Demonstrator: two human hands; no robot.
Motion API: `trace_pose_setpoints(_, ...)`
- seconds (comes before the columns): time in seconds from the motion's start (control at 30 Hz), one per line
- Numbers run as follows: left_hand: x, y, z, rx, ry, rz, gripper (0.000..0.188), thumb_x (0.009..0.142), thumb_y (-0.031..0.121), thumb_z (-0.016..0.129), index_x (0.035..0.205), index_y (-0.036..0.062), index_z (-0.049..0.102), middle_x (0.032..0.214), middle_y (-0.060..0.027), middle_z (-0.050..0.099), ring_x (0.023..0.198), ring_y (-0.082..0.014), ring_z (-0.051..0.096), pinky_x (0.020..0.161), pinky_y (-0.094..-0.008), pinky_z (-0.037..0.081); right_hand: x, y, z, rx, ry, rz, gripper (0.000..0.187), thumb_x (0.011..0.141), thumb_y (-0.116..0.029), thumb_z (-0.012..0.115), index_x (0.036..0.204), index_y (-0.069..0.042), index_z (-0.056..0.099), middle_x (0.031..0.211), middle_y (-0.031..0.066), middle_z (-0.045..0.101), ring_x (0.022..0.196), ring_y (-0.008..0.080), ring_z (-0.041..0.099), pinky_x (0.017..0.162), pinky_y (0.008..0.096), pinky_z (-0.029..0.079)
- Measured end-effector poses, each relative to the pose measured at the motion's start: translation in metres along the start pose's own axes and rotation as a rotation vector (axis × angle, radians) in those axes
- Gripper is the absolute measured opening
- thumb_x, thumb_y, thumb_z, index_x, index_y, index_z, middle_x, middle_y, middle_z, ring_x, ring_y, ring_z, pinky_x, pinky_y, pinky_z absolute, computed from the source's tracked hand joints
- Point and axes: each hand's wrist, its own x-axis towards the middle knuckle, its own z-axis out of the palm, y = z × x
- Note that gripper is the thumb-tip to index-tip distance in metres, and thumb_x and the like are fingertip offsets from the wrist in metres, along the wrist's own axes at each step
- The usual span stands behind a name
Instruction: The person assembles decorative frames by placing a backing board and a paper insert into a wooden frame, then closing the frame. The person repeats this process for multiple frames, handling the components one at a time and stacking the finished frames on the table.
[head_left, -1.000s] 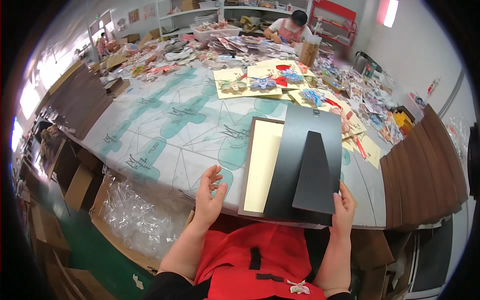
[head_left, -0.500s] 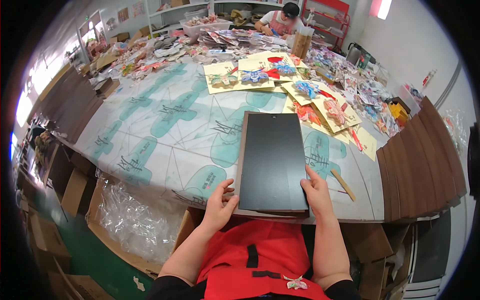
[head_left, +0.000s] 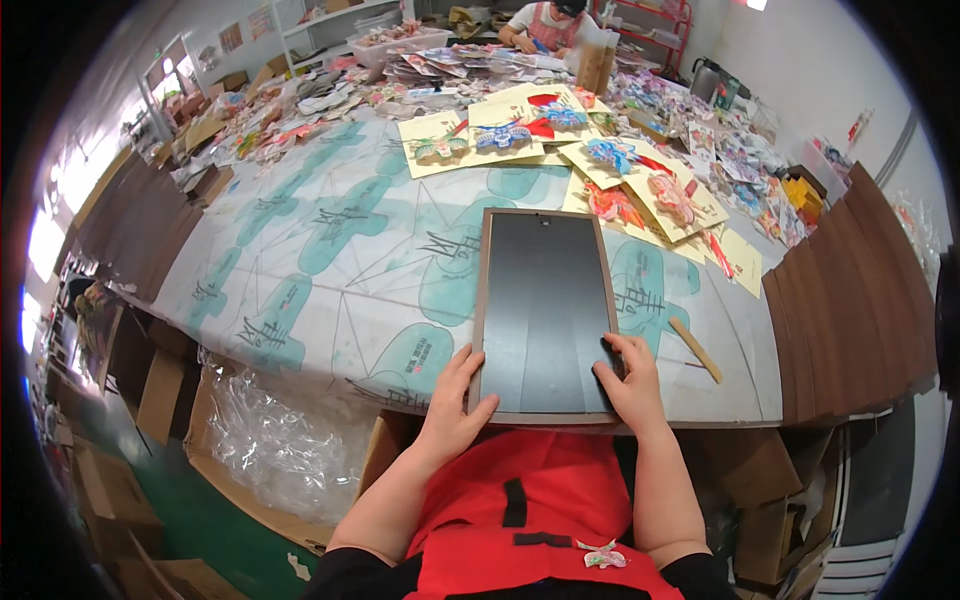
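A brown picture frame [head_left: 486, 300] lies back side up at the table's near edge, a black backing board [head_left: 545, 310] inside its border. At the board's far end is a small dark fitting. My left hand [head_left: 452, 405] rests at the frame's lower left corner, fingers stretched along the side and thumb apart near the front edge. My right hand [head_left: 630, 383] lies at the lower right side, its thumb and forefinger spread over the board's edge. Both hands are open against the frame; neither wraps round it. The frame's underside is hidden.
Cream cards [head_left: 470, 145] with colourful butterfly-like ornaments overlap beyond the frame. A thin wooden stick [head_left: 695, 350] lies to the right. Brown frames [head_left: 860, 310] stand stacked at the right edge. A box of clear plastic wrap [head_left: 280, 440] sits below left. A co-worker [head_left: 545, 28] sits at the far side.
The backing board now sits within the frame's border, where it lay offset before. My right thumb and forefinger have moved onto the board's edge; my left fingers have straightened along the frame's side.
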Motion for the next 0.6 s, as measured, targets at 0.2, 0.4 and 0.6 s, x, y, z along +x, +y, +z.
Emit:
trace_pose_setpoints(0.2, 0.015, 0.010, 0.000, 0.065, -0.080, -0.057, 0.058, 0.077, 0.006, 0.065, 0.130, -0.0004, 0.044, 0.143, -0.0241, 0.033, 0.133, -0.0367, 0.033, 0.108, -0.0391, 0.028, -0.009, 0.012, -0.019, 0.379, -0.213, 0.217, 0.045, 0.074, -0.009, 0.069, 0.117, -0.001, 0.057, 0.119, 0.0092, 0.049, 0.101, 0.0240, 0.053, 0.089, 0.0314, 0.042)
trace_pose_setpoints(0.4, 0.030, 0.032, 0.007, 0.303, -0.132, 0.242, 0.057, 0.081, 0.011, 0.065, 0.134, 0.0035, 0.043, 0.146, -0.0215, 0.031, 0.136, -0.0371, 0.027, 0.110, -0.0446, 0.023, -0.031, 0.017, -0.022, 0.301, -0.261, 0.023, 0.044, 0.074, -0.007, 0.067, 0.117, -0.004, 0.059, 0.140, 0.0127, 0.042, 0.124, 0.0269, 0.046, 0.098, 0.0338, 0.039)
trace_pose_setpoints(0.6, 0.046, 0.048, 0.039, 0.573, -0.419, 0.323, 0.051, 0.088, 0.030, 0.058, 0.134, 0.0093, 0.047, 0.142, -0.0155, 0.040, 0.133, -0.0366, 0.033, 0.109, -0.0496, 0.023, -0.034, 0.011, -0.015, 0.235, -0.162, 0.049, 0.027, 0.077, -0.004, 0.065, 0.105, -0.003, 0.065, 0.134, 0.0160, 0.049, 0.125, 0.0268, 0.047, 0.100, 0.0325, 0.039)
